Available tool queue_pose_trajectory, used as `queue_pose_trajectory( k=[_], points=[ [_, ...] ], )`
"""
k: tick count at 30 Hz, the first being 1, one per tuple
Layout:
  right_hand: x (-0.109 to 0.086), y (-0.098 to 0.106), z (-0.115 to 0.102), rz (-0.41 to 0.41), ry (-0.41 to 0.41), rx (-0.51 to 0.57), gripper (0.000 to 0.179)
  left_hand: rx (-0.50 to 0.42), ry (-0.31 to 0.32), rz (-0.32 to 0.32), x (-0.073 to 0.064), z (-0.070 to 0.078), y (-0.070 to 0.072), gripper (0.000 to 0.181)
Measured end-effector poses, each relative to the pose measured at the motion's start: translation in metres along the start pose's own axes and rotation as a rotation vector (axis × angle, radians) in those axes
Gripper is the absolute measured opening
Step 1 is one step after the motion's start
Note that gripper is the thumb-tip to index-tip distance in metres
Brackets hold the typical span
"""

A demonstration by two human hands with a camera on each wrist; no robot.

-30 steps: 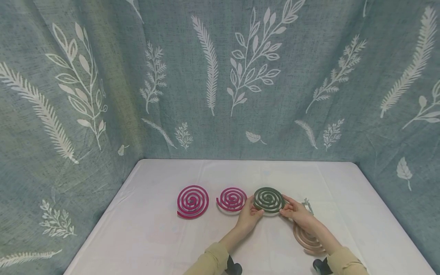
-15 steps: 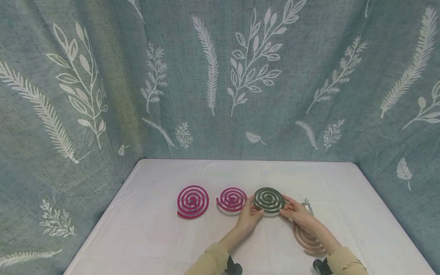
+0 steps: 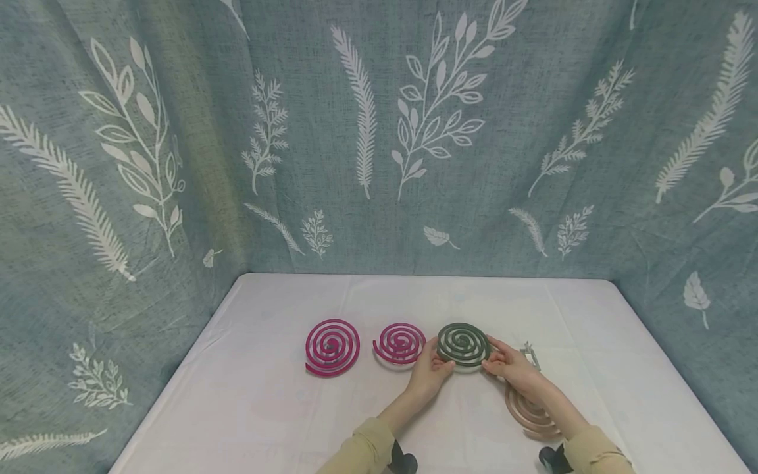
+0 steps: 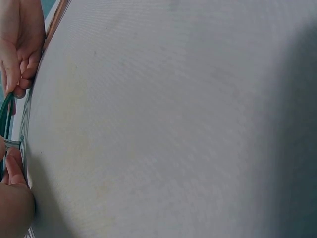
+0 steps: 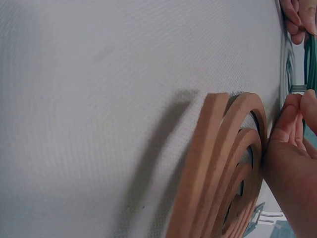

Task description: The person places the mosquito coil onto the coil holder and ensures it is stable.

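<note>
Both hands hold a dark green mosquito coil (image 3: 463, 344) by its near edge, raised just over the white table. The left hand (image 3: 428, 374) pinches its left side and the right hand (image 3: 514, 370) its right side. In the left wrist view the coil (image 4: 6, 116) appears edge-on, with a small metal stand piece (image 4: 14, 144) beneath it. The right wrist view shows the same coil (image 5: 312, 62) at the right edge. A brown mosquito coil (image 3: 529, 411) lies under the right forearm, partly hidden. It looms large as the brown coil (image 5: 223, 173) near the right wrist camera.
A magenta mosquito coil (image 3: 399, 343) sits just left of the left hand, with another magenta coil (image 3: 332, 349) farther left. Beyond the right hand lies a small metal stand (image 3: 530, 355). Patterned teal curtain (image 3: 438, 243) encloses the white table (image 3: 266, 421).
</note>
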State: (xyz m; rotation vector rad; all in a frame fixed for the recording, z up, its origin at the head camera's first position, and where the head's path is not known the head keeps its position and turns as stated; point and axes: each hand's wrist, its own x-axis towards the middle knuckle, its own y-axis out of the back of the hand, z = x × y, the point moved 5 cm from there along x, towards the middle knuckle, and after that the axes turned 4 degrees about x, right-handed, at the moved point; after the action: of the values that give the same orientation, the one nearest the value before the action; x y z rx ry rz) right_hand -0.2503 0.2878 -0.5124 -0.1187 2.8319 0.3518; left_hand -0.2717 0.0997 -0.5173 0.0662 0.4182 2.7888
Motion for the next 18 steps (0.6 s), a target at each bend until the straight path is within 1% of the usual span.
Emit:
queue_pose_trajectory(
  k=[6,13,18],
  points=[
    [0.0002,-0.0007,0.0003,-0.007,0.007,0.007,0.072,-0.001,0.003,-0.004,-0.0006,-0.0002,-0.0002,0.065],
    [0.0001,-0.0006,0.0002,-0.003,0.006,0.005,0.072,-0.023,-0.004,0.0,-0.0004,0.0006,-0.001,0.065],
    [0.001,-0.0003,0.0008,-0.004,0.01,0.008,0.071,-0.017,-0.004,0.001,0.0,0.0,-0.0008,0.064]
  ],
)
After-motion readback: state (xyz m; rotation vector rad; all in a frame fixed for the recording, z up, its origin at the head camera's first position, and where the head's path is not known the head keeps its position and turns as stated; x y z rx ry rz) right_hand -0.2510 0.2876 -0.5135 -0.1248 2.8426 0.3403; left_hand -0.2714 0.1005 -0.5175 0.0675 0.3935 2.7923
